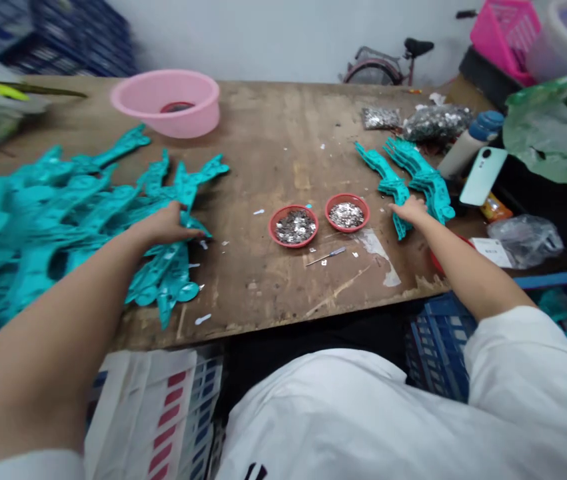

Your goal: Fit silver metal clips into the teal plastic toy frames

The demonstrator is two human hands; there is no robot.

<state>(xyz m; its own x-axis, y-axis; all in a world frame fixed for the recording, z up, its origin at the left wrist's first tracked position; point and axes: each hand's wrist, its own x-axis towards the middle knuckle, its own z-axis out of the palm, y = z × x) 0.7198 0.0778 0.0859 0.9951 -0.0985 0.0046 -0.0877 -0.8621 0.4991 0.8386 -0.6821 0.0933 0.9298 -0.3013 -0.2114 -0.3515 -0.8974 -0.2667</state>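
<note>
My left hand [167, 225] is at the right edge of a big heap of teal plastic parts [78, 207], its fingers and thumb around one long teal part [190, 190]. Its fingertips are partly hidden among the pieces. Across the table, my right hand [412, 209] grips a teal plastic part [388, 179], a long, curved piece. Right beside that piece lies a stack of similar teal parts [420, 170]. Between my hands stand two small red bowls, one [272, 238] nearer and one [367, 217] farther right, both filled with small shiny metal pieces.
A small screwdriver [330, 254] lies before the bowls among scattered metal bits. A pink basin [203, 113] stands at the back left. To the right are bags of metal pieces [436, 122], a bottle [468, 148], a phone [483, 177] and a green plastic bag [553, 127].
</note>
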